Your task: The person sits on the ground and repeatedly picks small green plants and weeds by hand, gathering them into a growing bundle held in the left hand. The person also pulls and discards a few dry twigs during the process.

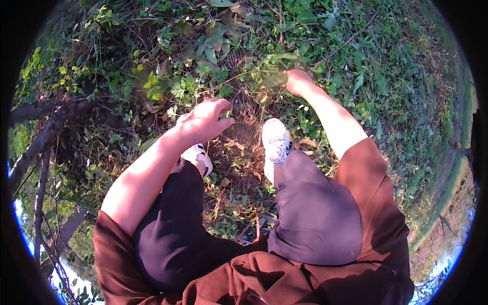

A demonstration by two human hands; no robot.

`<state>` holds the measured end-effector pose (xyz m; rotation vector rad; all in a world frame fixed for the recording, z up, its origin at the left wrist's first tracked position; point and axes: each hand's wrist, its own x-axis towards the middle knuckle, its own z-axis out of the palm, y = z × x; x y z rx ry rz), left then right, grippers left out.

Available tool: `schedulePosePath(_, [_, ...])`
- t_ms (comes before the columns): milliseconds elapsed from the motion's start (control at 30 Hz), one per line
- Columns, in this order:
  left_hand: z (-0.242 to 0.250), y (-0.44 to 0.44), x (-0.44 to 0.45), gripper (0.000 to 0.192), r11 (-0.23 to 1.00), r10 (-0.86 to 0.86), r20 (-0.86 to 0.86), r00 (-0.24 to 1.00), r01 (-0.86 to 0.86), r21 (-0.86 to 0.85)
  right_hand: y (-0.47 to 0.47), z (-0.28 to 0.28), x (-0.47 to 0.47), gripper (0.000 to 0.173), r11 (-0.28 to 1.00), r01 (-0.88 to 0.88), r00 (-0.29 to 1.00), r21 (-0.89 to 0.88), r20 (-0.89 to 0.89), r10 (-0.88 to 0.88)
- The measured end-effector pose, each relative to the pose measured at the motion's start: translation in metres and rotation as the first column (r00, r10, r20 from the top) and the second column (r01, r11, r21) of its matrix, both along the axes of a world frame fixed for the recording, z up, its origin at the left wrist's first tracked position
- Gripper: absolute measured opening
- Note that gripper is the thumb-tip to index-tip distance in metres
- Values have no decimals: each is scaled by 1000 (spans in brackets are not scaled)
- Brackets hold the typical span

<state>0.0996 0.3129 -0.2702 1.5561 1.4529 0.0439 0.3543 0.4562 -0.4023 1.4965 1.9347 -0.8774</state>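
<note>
My left hand is over the ground just beyond the left white shoe, its thumb and fingers apart with nothing seen between them. Farther out and to the right, my right hand has its fingers curled at a clump of green weeds. Thin stems lie at its fingertips, partly blurred, and whether they are gripped cannot be told. Between the hands is a patch of dry grass and brown litter. A leafy green plant grows just past my left hand.
Thick dark branches stand at the left. A thin bare twig lies on the weeds at the upper right. My right white shoe is on the ground in front of my bent knee. Reddish thin bars show between my thighs.
</note>
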Motion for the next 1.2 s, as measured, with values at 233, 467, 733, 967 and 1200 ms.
schedulePosePath(233, [-3, -3, 17, 35, 994, -91, 47, 995, 88, 68, -38, -2, 8, 20, 998, 22, 925, -52, -378, -40])
schedulePosePath(467, [-1, -3, 30, 33, 996, -84, 13, 996, 84, 10, -151, 31, -11, 27, 804, -488, 749, -339, -635, 188])
schedulePosePath(733, [-1, -2, 21, 34, 998, -64, 2, 998, 64, -6, -76, 30, 20, 23, 943, -154, 987, 296, 10, 158])
schedulePosePath(967, [-1, -3, 22, 35, 998, -65, 32, 997, 65, 7, -63, 20, 19, 50, 970, -223, 951, 100, 243, 193])
schedulePosePath(1200, [0, -1, 25, 34, 998, -56, 45, 997, 56, -17, -67, 22, 12, 30, 925, -321, 940, 202, 191, 284])
